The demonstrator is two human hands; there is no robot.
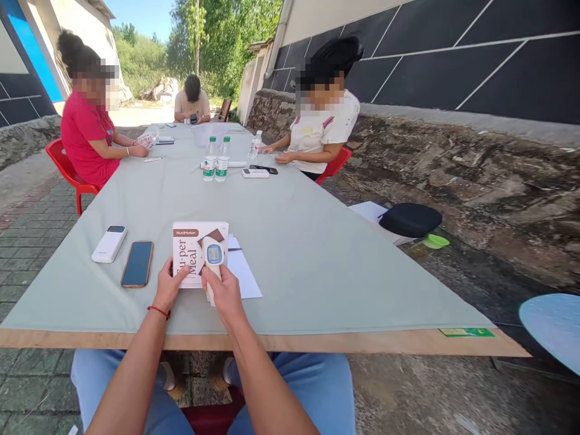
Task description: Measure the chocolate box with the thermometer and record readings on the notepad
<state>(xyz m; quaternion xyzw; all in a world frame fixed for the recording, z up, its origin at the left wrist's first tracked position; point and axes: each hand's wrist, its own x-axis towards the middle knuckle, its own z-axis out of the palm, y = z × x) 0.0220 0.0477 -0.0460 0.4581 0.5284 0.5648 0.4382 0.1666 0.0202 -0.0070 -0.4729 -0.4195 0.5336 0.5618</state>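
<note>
My left hand point(169, 284) grips the lower left corner of a white and brown box point(185, 234) printed "NutriMotion" and "Meal", its thumb lying over the front face. A white handheld infrared thermometer point(211, 295) with a small blue-framed screen is held in my right hand point(225, 290), in front of the box's right side, covering part of the print. Whether the thermometer touches the box I cannot tell. White paper point(244, 278) sticks out from behind the box on the right. To the left lie a dark-screened phone point(137, 264) and a white power bank point(109, 244).
Farther along the cloth-covered table point(326, 266) stand two green-capped water bottles point(215, 160), near another power bank point(255, 173) and a dark phone point(265, 170). Three people sit around the table: one at left, one at right, one at the far end. A black cushion-like object point(410, 220) is at right.
</note>
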